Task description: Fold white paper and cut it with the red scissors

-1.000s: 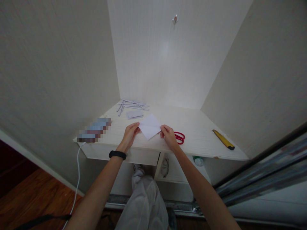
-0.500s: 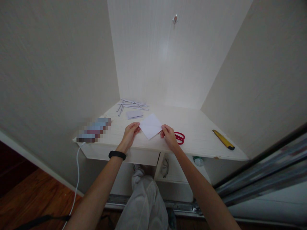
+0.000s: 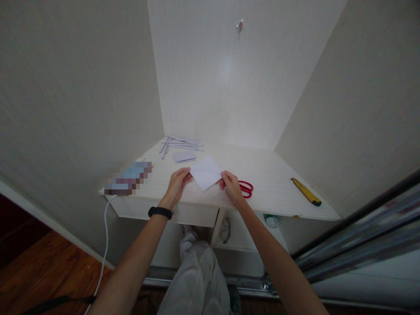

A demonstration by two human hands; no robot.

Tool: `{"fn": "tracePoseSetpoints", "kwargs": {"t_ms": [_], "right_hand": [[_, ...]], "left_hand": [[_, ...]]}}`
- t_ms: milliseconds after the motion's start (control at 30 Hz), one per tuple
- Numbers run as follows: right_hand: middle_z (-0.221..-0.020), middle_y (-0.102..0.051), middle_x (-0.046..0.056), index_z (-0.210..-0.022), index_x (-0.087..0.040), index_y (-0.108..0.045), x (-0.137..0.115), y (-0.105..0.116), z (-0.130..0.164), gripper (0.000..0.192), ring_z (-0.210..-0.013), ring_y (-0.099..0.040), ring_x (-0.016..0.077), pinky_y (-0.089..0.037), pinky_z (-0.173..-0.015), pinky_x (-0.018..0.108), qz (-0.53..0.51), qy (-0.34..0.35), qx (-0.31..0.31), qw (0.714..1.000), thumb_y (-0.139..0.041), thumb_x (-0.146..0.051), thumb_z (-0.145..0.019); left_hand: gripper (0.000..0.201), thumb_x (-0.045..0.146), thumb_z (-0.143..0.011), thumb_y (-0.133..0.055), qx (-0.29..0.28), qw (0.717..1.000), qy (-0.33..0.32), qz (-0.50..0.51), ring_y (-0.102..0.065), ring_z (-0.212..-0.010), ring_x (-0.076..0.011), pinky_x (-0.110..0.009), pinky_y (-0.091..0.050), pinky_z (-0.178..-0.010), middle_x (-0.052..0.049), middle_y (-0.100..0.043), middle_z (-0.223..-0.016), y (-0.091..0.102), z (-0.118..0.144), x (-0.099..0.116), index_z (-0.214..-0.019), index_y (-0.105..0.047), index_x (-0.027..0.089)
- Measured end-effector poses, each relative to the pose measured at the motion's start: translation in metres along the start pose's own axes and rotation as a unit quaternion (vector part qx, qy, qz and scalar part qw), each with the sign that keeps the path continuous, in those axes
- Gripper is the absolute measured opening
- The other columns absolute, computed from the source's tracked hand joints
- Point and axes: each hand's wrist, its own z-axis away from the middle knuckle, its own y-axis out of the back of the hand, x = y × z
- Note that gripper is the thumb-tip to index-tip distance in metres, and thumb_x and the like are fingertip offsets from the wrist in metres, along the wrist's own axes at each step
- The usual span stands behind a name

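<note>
A square sheet of white paper (image 3: 205, 172) is stretched between my hands just above the desk, one corner pointing toward me. My left hand (image 3: 180, 180), with a black band on the wrist, pinches its left corner. The right corner is pinched between thumb and fingers of my right hand (image 3: 229, 183). Red-handled scissors (image 3: 246, 189) lie beside my right hand, their blades hidden behind it. Beyond the sheet rests a small stack of folded paper (image 3: 184, 156).
Several thin rolled paper sticks (image 3: 183, 143) are piled at the back left of the white desk (image 3: 262, 170). A pixelated object (image 3: 127, 178) with a white cable (image 3: 106, 232) is at left. To the right lies a yellow utility knife (image 3: 306, 191). Glasses (image 3: 225, 230) sit on the shelf below.
Almost nothing differs. Both hands keep hold of the paper's corners in nearly the same place.
</note>
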Motion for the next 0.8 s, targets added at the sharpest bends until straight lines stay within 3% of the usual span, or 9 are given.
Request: {"fn": "tracePoseSetpoints", "kwargs": {"t_ms": [433,633,800], "right_hand": [[-0.076,-0.061,-0.001,-0.101,-0.012,-0.059,0.001,0.0,-0.001,0.022,-0.054,-0.055,0.0081,-0.049,-0.051,0.022,-0.045,0.05,0.001,0.998,-0.052,-0.032,-0.094],[-0.08,-0.062,0.0,-0.1,-0.012,-0.06,0.004,0.001,-0.003,0.022,-0.059,-0.058,0.0094,-0.051,-0.054,0.024,-0.043,0.062,-0.019,0.997,-0.053,-0.032,-0.094],[-0.08,-0.062,0.001,-0.096,-0.012,-0.061,0.006,0.001,-0.005,0.021,-0.061,-0.059,0.01,-0.051,-0.056,0.025,-0.039,0.072,-0.034,0.996,-0.054,-0.032,-0.093]], "left_hand": [[0.022,0.03,-0.089,-0.057,-0.022,0.999,-0.026,-0.026,-0.063,-0.08,-0.0158,-0.034,-0.054,-0.07,-0.005,-0.064,-0.098,0.001,-0.001,-0.002,-0.102,-0.06,0.013],[0.028,0.041,-0.081,-0.062,-0.038,0.998,-0.039,-0.044,-0.062,-0.073,-0.0149,-0.026,-0.047,-0.066,-0.004,-0.067,-0.081,-0.005,0.001,0.001,-0.085,-0.067,0.014],[0.031,0.042,-0.072,-0.069,-0.093,0.991,-0.027,-0.091,-0.062,-0.076,-0.0184,-0.026,-0.043,-0.067,-0.006,-0.071,-0.081,-0.01,0.008,0.008,-0.089,-0.07,0.015]]}}
